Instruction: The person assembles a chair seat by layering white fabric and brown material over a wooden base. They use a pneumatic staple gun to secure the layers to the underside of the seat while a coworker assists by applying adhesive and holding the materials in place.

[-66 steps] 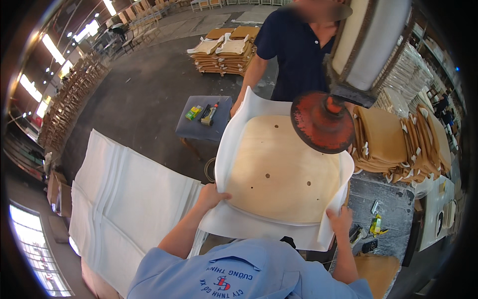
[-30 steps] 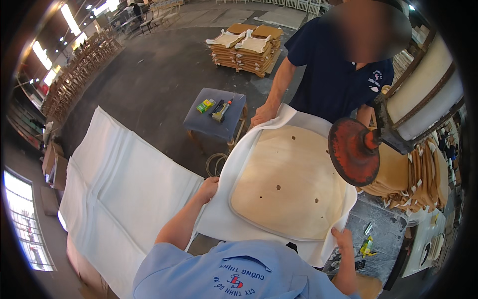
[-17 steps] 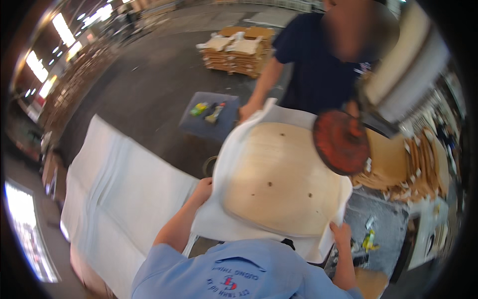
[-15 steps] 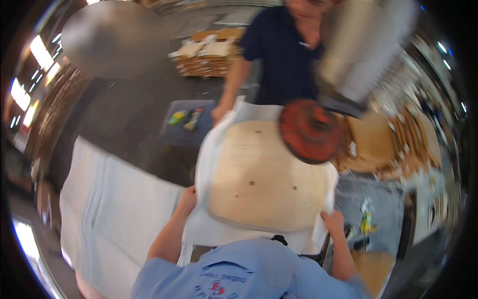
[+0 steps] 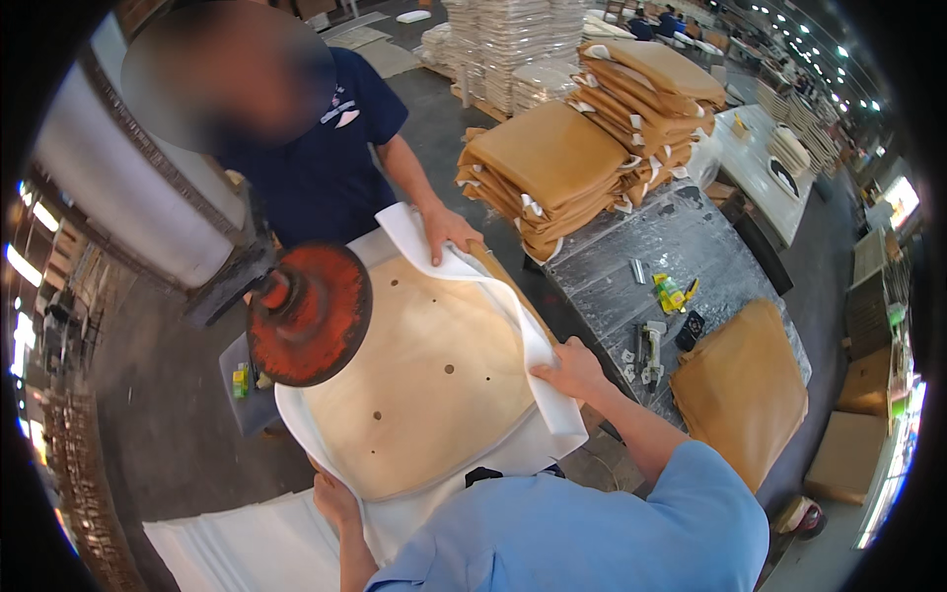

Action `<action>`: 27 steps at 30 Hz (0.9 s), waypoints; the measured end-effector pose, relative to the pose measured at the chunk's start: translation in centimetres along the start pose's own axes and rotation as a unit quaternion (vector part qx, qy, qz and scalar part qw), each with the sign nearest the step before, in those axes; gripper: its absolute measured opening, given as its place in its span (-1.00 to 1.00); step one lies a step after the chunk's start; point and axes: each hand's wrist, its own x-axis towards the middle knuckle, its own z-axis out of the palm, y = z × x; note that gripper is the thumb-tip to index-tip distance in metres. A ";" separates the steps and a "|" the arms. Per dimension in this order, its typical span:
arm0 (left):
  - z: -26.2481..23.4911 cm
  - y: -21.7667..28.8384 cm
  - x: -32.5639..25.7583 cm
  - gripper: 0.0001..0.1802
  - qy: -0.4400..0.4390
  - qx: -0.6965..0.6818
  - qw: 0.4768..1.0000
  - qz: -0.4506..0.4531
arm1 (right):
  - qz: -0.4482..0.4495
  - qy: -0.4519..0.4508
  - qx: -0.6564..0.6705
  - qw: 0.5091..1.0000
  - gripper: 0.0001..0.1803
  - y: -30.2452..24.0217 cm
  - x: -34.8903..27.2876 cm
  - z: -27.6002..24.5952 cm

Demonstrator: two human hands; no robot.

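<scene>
A pale plywood seat board (image 5: 424,385) with small holes lies on a white foam sheet (image 5: 552,409). My left hand (image 5: 335,498) grips the near left edge of foam and board. My right hand (image 5: 572,370) holds the foam's right edge, folded up over the board. Across from me a person in a dark blue shirt presses a hand (image 5: 449,232) on the foam's far corner. A round red press disc (image 5: 311,316) hangs over the board's left part.
Stacks of tan covered seat pads (image 5: 562,168) stand at the back right. A metal-topped table (image 5: 681,237) carries a staple gun (image 5: 651,350) and small tools, with a tan pad (image 5: 745,385) on it. More white foam sheets (image 5: 247,543) lie lower left.
The view has swung toward the right. The foam's right edge is now folded up over the board under my right hand, and the other person's hand has moved to the far right corner.
</scene>
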 end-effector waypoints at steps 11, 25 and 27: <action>-1.0 -5.0 1.9 -0.57 -0.159 -0.387 0.872 -0.255 | -0.048 0.030 0.337 0.940 -0.52 4.5 2.4 0.6; -2.2 -4.9 0.8 -0.55 -0.192 -0.225 0.943 -0.150 | -0.256 0.166 -0.004 0.952 -0.82 2.4 3.0 2.7; -1.6 -3.6 1.2 -0.47 -0.194 -0.217 0.942 -0.168 | -0.088 0.120 0.073 0.986 -0.85 2.7 3.5 1.8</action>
